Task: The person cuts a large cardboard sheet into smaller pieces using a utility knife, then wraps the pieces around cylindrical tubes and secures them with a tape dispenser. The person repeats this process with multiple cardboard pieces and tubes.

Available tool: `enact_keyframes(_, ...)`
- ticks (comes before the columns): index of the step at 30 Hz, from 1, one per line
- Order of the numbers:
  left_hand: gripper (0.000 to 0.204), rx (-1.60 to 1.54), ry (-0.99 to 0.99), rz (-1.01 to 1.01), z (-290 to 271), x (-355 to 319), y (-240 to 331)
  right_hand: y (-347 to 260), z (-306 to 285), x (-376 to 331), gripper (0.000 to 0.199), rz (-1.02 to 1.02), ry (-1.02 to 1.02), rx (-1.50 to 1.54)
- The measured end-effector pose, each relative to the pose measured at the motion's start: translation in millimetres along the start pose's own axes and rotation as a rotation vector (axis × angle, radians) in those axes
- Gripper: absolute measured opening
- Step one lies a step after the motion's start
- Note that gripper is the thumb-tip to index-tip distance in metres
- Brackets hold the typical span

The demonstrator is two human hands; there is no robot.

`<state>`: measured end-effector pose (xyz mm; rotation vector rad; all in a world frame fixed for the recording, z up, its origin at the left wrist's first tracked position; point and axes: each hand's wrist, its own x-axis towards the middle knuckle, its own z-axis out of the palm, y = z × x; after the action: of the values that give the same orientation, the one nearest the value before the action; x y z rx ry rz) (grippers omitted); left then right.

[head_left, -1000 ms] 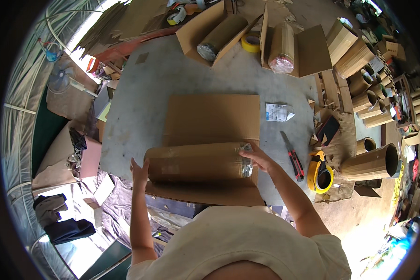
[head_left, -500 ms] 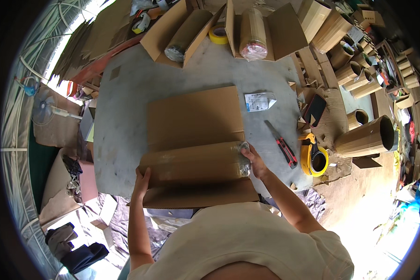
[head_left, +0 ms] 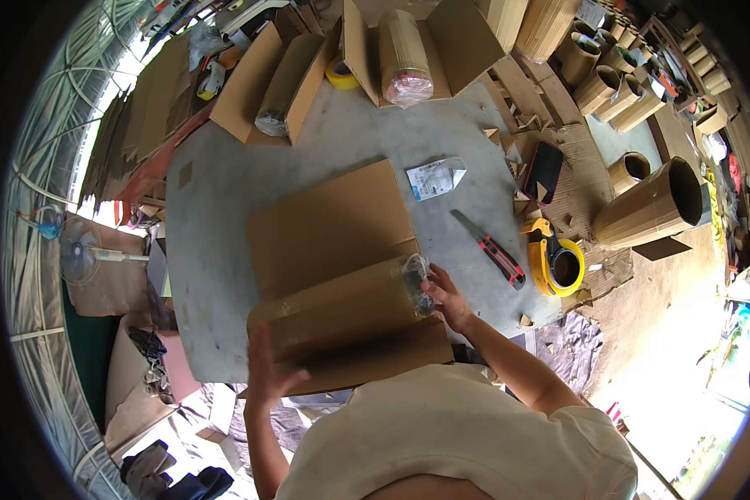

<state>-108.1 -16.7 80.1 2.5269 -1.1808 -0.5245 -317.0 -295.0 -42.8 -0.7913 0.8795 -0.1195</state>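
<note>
A brown cardboard tube (head_left: 342,310) with its right end covered in clear plastic lies on a creased cardboard sheet (head_left: 329,221), near the table's front edge. My right hand (head_left: 447,298) has its fingers curled against the plastic-covered end. At the tube's left end, my left hand (head_left: 268,377) is smeared by motion, thumb and fingers apart, just over the sheet's near flap (head_left: 375,360). It does not hold the tube. To the right lie a red and black utility knife (head_left: 498,257), a yellow tape dispenser (head_left: 550,258) and a white printed label (head_left: 435,178).
Two opened cardboard boxes (head_left: 467,52) with wrapped tubes stand at the table's far side, a yellow tape roll (head_left: 340,73) between them. A phone (head_left: 542,171) lies on cardboard scraps at right. Beyond stand several cardboard tubes (head_left: 648,208). A fan (head_left: 83,252) is at left.
My left hand has let go of the tube's left end and moved toward me. The tube and sheet now sit more tilted, right end farther away. The whole view has also shifted.
</note>
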Motion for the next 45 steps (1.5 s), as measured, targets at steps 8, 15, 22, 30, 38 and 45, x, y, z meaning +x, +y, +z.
enact_keyframes(8,0.087,0.237,-0.288,0.159,32,5,59,-66,-3,110,0.073,-0.644,0.18,-0.889)
enact_keyframes(15,0.088,0.176,-0.325,0.147,29,21,60,-130,46,247,0.085,-0.569,0.01,-1.612)
enact_keyframes(22,0.096,0.17,-0.361,0.131,34,33,47,-145,79,231,0.066,-0.68,0.002,-1.826)
enact_keyframes(30,0.112,0.189,-0.064,0.181,36,42,44,-119,53,92,0.032,-1.2,-0.43,-1.215)
enact_keyframes(38,0.103,0.308,0.184,0.411,36,80,54,-79,21,15,0.035,-0.809,-0.519,-1.032)
enact_keyframes(45,0.093,0.286,0.182,0.421,41,78,43,-40,-38,11,0.051,-0.462,-0.044,-0.493)
